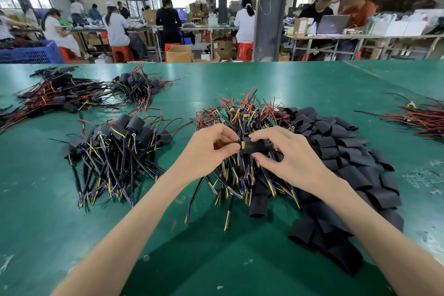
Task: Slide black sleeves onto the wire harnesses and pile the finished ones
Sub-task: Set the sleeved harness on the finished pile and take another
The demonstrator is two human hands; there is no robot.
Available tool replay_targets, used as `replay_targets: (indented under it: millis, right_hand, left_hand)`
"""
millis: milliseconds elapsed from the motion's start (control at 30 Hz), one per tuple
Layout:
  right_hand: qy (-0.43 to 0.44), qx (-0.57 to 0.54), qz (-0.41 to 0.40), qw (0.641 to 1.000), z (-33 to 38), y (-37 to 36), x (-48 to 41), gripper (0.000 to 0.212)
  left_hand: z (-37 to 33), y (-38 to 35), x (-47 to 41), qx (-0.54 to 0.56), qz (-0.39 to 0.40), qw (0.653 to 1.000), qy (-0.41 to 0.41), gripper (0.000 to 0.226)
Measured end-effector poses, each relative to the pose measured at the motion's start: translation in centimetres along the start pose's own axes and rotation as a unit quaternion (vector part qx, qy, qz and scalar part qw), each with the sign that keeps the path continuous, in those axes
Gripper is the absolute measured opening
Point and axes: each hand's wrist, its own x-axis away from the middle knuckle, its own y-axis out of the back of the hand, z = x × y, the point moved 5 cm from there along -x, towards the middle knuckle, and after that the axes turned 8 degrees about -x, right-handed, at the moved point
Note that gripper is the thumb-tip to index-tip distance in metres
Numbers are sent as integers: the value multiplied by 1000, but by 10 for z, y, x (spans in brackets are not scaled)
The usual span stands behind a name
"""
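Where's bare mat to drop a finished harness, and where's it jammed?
Bare: green mat near-left, on the near side of the sleeved pile; the far strip beyond the unsleeved heap; the gap between loose sleeves and the right-side bundle. Jammed: centre, where heap and sleeves touch.

Bare green tabletop is left at the near edge, hemmed by sleeved multicoloured wire harnesses leftward and flat black sleeve pieces rightward.

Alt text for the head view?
Left hand pinches a wire harness end while right hand grips a black tubular sleeve on it, above a pile of bare multicoloured harnesses. Spare black sleeves heaped right, finished harnesses left.
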Motion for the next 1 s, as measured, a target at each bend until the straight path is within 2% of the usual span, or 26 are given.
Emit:
replay_targets:
  millis: [267,533,800,1000]
  right_hand:
    - [-34,-41,26,998,-7,-5,0,25]
    - [24,-11,-4,1000,1,-5,1,22]
    - [-40,-83,6,996,-8,-3,-1,32]
    - [2,-50,-6,999,0,-5,1,25]
  left_hand:
    - [-4,-2,1,-66,-20,996,-64,28]
    - [-3,-3,2,-74,-37,995,-57,25]
    - [-16,-5,6,-143,-24,982,-124,27]
    - [-13,-3,6,-134,-20,986,-95,27]
